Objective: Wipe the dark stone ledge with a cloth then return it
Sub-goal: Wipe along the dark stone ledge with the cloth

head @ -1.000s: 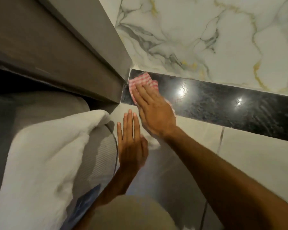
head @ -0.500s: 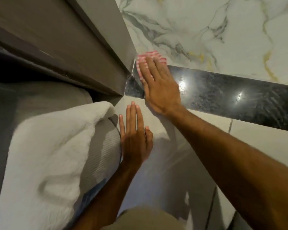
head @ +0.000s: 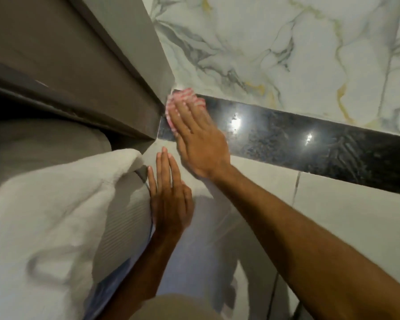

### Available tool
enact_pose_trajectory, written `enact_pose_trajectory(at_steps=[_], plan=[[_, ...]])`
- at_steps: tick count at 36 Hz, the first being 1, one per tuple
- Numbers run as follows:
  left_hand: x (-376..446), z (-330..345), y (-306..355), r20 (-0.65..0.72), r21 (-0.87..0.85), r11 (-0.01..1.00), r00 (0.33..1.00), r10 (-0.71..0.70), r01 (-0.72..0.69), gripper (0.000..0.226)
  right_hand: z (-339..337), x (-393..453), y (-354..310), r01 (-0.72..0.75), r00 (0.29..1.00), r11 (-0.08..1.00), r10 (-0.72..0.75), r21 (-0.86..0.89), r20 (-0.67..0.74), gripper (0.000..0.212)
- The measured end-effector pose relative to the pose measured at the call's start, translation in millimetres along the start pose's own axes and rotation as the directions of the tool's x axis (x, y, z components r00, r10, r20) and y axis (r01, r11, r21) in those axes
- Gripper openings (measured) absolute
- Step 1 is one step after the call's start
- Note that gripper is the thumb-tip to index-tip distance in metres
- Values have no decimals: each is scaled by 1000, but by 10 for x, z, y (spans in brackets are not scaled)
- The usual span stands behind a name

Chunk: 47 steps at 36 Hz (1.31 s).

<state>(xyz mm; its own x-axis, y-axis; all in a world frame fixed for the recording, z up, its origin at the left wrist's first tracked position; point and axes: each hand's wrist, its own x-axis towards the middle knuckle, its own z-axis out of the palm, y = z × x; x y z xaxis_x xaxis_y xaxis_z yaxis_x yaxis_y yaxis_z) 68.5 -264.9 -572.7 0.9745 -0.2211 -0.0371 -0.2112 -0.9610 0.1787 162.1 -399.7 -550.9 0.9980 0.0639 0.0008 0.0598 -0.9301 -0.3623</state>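
A glossy dark stone ledge (head: pixel 310 148) runs from the corner at centre to the right edge, between marble wall above and pale tile below. A pink-and-white checked cloth (head: pixel 187 98) lies on the ledge's left end, tight against the grey door frame. My right hand (head: pixel 199 139) presses flat on the cloth, fingers stretched toward the corner, covering most of it. My left hand (head: pixel 169 197) rests flat, fingers together, on the pale tile just below the ledge, holding nothing.
A grey door frame (head: pixel 125 72) meets the ledge at its left end. A white towel (head: pixel 44 215) drapes over a grey ribbed surface (head: pixel 125 215) at the lower left, beside my left hand. White veined marble (head: pixel 286 47) fills the wall above the ledge.
My right hand pushed the cloth up along the corner past the ledge's top edge, then drew it back onto the ledge's left end. My left hand has stayed flat on the tile.
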Motion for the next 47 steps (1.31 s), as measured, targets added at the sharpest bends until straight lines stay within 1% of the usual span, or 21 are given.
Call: enact_pose_trajectory(at_steps=[2,5,7,9,11,13,14,16,18,20,23,26,29,31,33,37,39,41,43,44,47], plan=[[13,-57,32,7,21,1000,1000,3,-3,68,-15,-406,77,139,988,990,-139,5,68,65],[39,-99,22,34,18,1000,999,14,-14,71,-101,-1170,338,122,992,991,-121,-53,22,67],[37,-101,15,43,29,1000,999,10,-11,69,-199,-1420,523,-18,999,999,16,-51,-40,66],[31,-69,-17,40,40,999,999,22,-24,65,-243,-1303,654,-231,969,971,224,-61,-104,66],[23,-22,-69,42,51,997,998,55,-57,66,-237,-952,682,-460,874,886,443,-49,-198,65],[4,18,-131,56,111,986,991,120,-126,67,-173,-556,635,-562,801,827,539,-17,-261,66],[-4,29,-148,52,136,979,988,149,-155,66,-138,-387,591,-557,798,830,536,2,-276,66],[0,17,-115,12,118,984,991,134,-134,65,-81,-205,469,-453,856,891,441,19,-269,67],[-24,-27,-29,-14,116,989,996,90,-87,65,-51,-318,357,-267,948,964,265,12,-176,67],[-76,-65,18,-5,151,985,997,83,-82,62,-54,-719,294,-138,986,990,138,11,-92,65],[-90,-86,46,86,145,984,993,86,-98,62,-124,-1518,388,-170,980,985,171,23,-101,65],[-77,-77,201,61,35,994,993,97,-99,66,-284,-1917,626,-431,888,902,423,-5,-178,68],[-154,35,366,64,50,956,956,287,-290,68,-385,-1646,857,-669,719,743,649,7,-249,64],[-135,133,427,81,41,930,929,361,-365,70,-389,-1276,1010,-752,623,658,728,37,-287,65],[-119,213,469,88,50,913,912,401,-406,71,-362,-956,1121,-728,658,686,705,19,-264,67],[-127,252,550,110,28,913,909,402,-407,74,-346,-860,1140,-412,890,911,398,-20,-225,65],[-151,240,579,123,23,894,888,443,-448,72,-359,-1074,1141,-307,934,951,295,-30,-203,63],[-173,234,598,121,-10,869,862,493,-495,70,-372,-1430,1118,-316,935,948,305,-32,-183,62],[-187,221,659,131,-46,849,840,527,-526,71,-400,-1846,1113,-429,888,903,417,-27,-196,65],[-184,214,703,153,-60,843,830,537,-534,73,-422,-2017,1120,-520,837,854,507,-15,-209,66],[-177,240,805,209,-82,808,782,587,-584,78,-527,-2171,1262,-789,570,612,762,56,-308,63]])
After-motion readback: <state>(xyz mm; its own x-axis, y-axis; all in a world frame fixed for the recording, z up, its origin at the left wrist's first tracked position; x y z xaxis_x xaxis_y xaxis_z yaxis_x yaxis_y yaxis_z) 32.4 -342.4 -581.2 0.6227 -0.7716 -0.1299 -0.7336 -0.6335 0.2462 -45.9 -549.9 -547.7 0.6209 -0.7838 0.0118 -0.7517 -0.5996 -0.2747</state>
